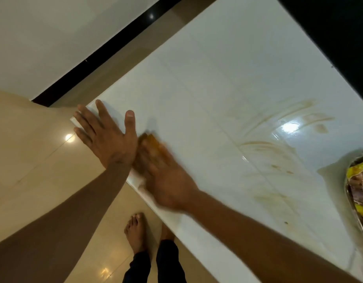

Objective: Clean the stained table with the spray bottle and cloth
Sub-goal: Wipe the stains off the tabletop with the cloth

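Table [227, 82] fills most of the view, white and glossy, with brown smears [278, 148] on its right part, well apart from the hands. We see the left hand [107, 133] lying flat on the table corner with fingers straight and spread, as a support. The right hand [164, 178] is blurred; it presses an orange cloth [150, 146] on the table near the edge, just beside the left hand, and its fingers look rather flat on it. To wipe well, we think the cloth should go over to the smears with firm, overlapping strokes. A packet [360, 186] with yellow print is cut off at the right edge. The spray bottle is not visible, and most of the cloth is hidden under the hand.
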